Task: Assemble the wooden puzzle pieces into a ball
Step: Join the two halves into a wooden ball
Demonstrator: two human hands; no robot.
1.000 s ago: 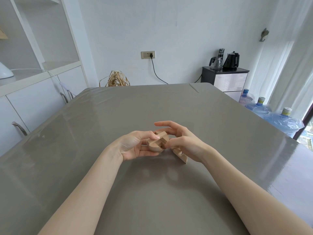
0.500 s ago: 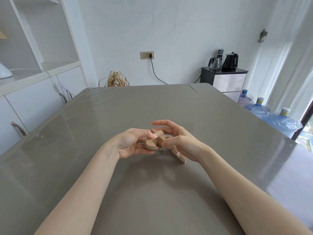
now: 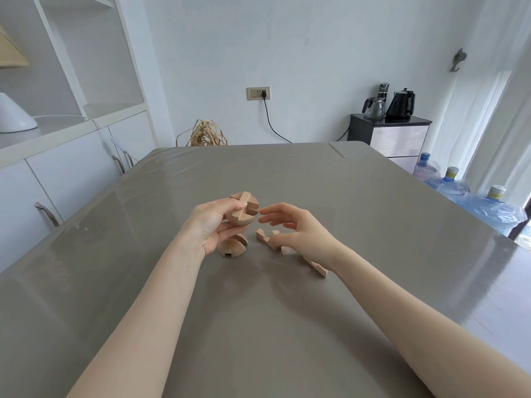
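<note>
Grey table (image 3: 287, 326): left hand (image 3: 211, 225) grips the part-built ball (image 3: 242, 211), right hand (image 3: 298, 235) open, half-hiding notched pieces (image 3: 265, 239); rounded piece (image 3: 232, 248) partly covered.

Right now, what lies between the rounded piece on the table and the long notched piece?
In the head view, only bare table lies between the rounded piece and the long notched piece; nothing else sits there.
</note>
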